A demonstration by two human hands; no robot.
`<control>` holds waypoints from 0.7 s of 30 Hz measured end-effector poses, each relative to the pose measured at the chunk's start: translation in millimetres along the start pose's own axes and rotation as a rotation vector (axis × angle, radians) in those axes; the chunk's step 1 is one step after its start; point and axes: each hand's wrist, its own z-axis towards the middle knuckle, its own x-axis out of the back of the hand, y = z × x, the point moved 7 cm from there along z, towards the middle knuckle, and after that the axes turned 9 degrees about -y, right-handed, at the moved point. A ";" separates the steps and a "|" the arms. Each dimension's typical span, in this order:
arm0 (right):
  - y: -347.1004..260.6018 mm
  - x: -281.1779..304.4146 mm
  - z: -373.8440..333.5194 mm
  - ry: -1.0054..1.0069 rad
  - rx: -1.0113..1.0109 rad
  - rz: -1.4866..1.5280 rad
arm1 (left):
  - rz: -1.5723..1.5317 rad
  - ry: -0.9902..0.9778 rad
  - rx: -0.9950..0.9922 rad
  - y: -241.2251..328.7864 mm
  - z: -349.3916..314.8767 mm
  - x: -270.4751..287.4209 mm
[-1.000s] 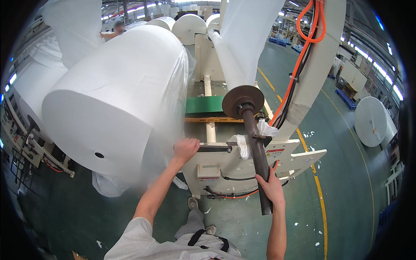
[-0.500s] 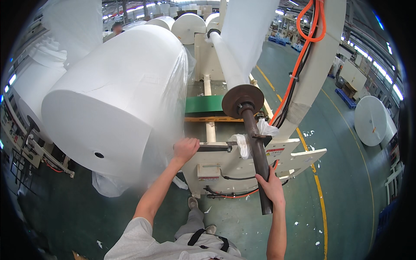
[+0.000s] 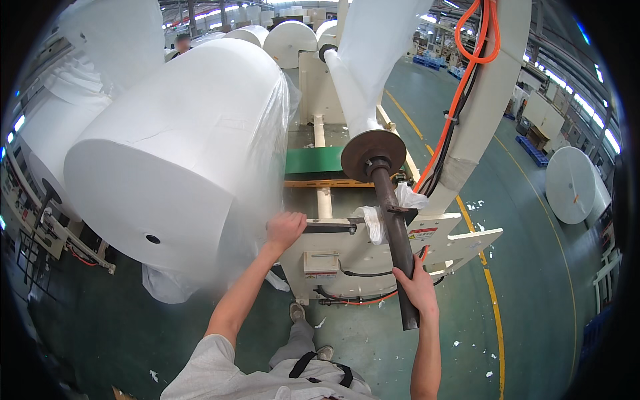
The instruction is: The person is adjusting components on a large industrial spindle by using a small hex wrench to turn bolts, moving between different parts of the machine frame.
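My left hand (image 3: pixel 287 230) is closed around the end of a dark lever (image 3: pixel 333 229) on the cream machine frame (image 3: pixel 373 257). My right hand (image 3: pixel 417 288) grips the bare lower end of a dark metal shaft (image 3: pixel 393 233), thumb on its near side. A round brown flange (image 3: pixel 373 155) sits on the shaft, and beyond it the shaft carries a thin wrap of white paper (image 3: pixel 350 90). A wide white sheet (image 3: pixel 383 47) runs up from it, drawn in narrow near the flange. Crumpled white scraps (image 3: pixel 373 223) lie around the shaft's support.
A huge white paper roll (image 3: pixel 173 147), partly in clear film, stands close on my left. An upright cream post (image 3: pixel 483 100) with orange and black cables rises to the right. More rolls (image 3: pixel 570 183) stand farther off. Paper bits lie on the green floor (image 3: pixel 533 280). Another person (image 3: pixel 182 45) is far back.
The white sheet has shifted and now bunches narrower toward the flange. Loose sheeting at the upper left has moved too. Both my hands hold the same places.
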 end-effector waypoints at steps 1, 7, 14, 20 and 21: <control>0.2 0.5 -0.1 0.000 -0.002 0.001 | 0.001 -0.003 0.002 0.9 0.6 0.0; -6.5 1.1 -1.2 0.012 0.017 -0.001 | -0.012 0.030 0.013 -3.4 -2.3 2.0; -5.9 3.9 -5.7 0.033 0.014 0.021 | 0.020 0.011 0.008 -3.1 -2.4 -4.7; -13.9 2.2 -6.5 0.006 0.017 0.038 | 0.045 0.017 -0.001 -4.5 -4.5 2.9; -11.4 2.0 -5.5 0.020 0.028 0.032 | 0.048 0.017 -0.002 -3.9 -4.2 2.4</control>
